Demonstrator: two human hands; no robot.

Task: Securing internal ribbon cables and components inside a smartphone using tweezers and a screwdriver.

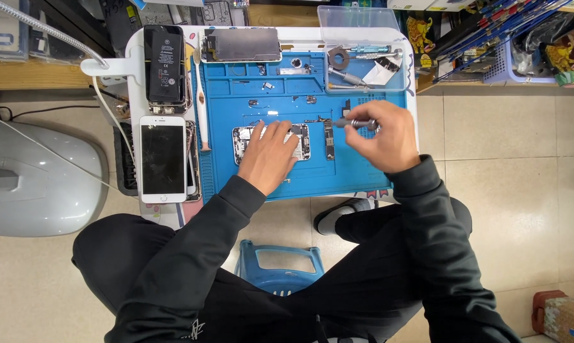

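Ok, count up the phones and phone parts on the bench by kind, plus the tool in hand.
Opened phone body under left hand: 1
White-front phone: 1
Black-backed phone: 1
Detached screen: 1
Screwdriver in right hand: 1
Total: 5

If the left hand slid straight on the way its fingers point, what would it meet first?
The left hand lies flat on the opened phone, fingers pointing up the blue mat. Beyond the phone, small loose parts probably come first.

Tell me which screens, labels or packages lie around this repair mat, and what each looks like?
White phone: left of blue mat, dark screen up.
Black battery: above that phone, small white label.
Screen panel: mat's top edge, grey, glass dark.
Clear plastic box: top right, holding tools.
Opened phone: under left hand.
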